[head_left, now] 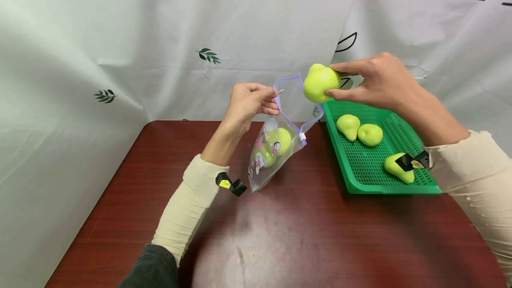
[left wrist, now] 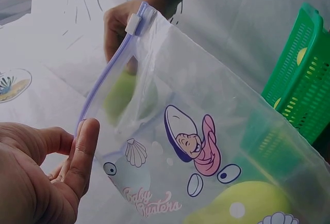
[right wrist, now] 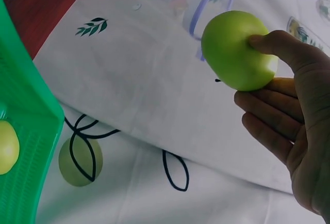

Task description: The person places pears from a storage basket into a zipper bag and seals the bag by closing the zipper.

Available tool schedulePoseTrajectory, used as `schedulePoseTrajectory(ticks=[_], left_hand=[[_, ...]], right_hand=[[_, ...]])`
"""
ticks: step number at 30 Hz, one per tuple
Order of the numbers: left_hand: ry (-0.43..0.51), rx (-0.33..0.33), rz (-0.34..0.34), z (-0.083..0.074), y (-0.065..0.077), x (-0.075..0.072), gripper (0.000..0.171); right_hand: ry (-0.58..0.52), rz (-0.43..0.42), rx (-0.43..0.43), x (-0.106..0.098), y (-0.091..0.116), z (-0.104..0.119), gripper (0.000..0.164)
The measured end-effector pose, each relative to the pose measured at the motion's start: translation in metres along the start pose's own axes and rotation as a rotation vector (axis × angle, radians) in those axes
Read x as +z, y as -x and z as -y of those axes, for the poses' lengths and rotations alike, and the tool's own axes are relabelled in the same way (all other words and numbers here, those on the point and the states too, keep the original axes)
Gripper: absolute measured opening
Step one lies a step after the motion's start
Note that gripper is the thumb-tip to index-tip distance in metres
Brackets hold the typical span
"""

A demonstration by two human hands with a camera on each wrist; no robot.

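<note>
My left hand point(head_left: 252, 103) pinches the purple rim of a clear zip bag point(head_left: 262, 170) printed with cartoon figures, its mouth spread open and a white slider on the rim. Inside the hanging bag sit yellow-green fruits point(head_left: 284, 139). Beside the bag's mouth, up in the air, my right hand point(head_left: 380, 81) grips a yellow-green pear point(head_left: 320, 83) between thumb and fingers. The right wrist view shows the thumb on top of this pear point(right wrist: 234, 51) and the fingers beneath it. Through the clear plastic in the left wrist view, the held pear point(left wrist: 124, 100) appears behind the bag.
A green plastic basket point(head_left: 348, 174) stands on the right of the dark red table point(head_left: 280, 239). It holds three pears, one of them point(head_left: 394, 166) partly covered by the right wrist's camera. A white curtain point(head_left: 168, 34) with leaf prints hangs behind the table.
</note>
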State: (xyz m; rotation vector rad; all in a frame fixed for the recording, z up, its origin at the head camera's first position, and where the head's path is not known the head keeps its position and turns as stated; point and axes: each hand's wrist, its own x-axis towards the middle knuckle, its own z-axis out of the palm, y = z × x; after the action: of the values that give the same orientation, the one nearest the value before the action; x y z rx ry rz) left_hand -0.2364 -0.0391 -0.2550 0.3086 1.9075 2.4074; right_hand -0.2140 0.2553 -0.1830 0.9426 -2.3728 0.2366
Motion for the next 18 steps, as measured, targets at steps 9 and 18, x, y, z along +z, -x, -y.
schedulePoseTrajectory(ticks=[9,18], left_hand=[[-0.007,-0.003,-0.003,0.0,0.0,0.001,0.009],[-0.015,0.0,0.0,0.001,0.0,0.002,0.013]], right_hand=[[-0.098,-0.017,-0.058,0.001,-0.006,0.011,0.051],[-0.146,0.137,-0.093,0.009,-0.01,0.018,0.049]])
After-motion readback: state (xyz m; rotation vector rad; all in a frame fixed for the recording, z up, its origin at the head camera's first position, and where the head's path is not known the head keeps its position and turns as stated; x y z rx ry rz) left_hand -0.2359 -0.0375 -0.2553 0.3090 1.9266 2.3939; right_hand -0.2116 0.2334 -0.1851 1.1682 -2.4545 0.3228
